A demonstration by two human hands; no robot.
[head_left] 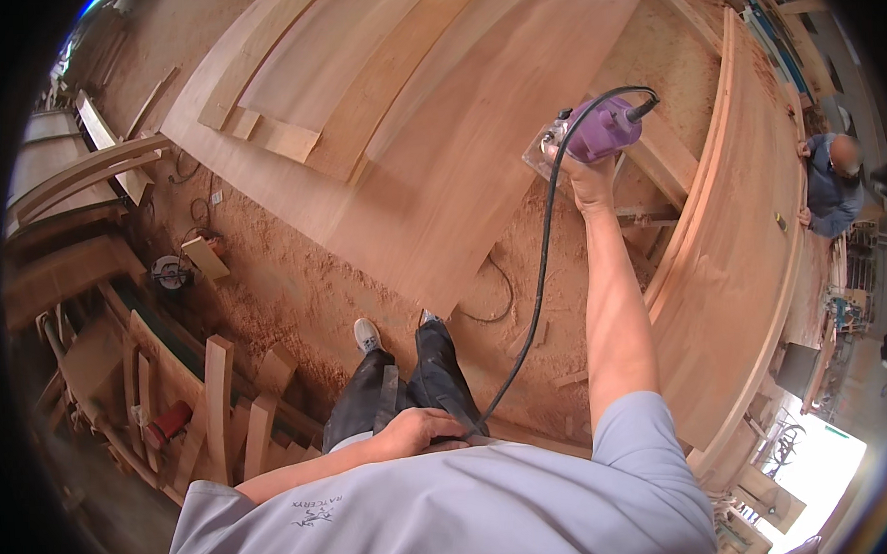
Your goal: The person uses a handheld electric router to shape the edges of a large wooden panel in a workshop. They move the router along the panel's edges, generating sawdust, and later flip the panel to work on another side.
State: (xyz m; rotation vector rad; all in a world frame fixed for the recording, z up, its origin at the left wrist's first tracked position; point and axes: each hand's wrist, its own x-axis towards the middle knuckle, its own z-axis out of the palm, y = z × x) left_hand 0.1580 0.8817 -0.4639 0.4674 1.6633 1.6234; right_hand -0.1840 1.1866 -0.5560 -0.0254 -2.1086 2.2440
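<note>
My right hand (593, 182), arm stretched out, grips a purple trim router (603, 133) with a clear base. The router is at the right edge of a large plywood sheet (403, 239). From its top a black power cord (543, 273) loops over and runs down to my waist. There my left hand (420, 432) is closed, its bent fingers at the cord; the fingertips are partly hidden. On the sheet lies a frame of pale boards (378, 89), away from both hands.
Sawdust covers the floor (308, 301) around my feet. At right stands a long curved-edge wooden panel (733, 306), with another person (833, 185) touching its far side. Timber offcuts (218, 383), a red cylindrical object (168, 423) and a round-bladed power tool (172, 272) are at left.
</note>
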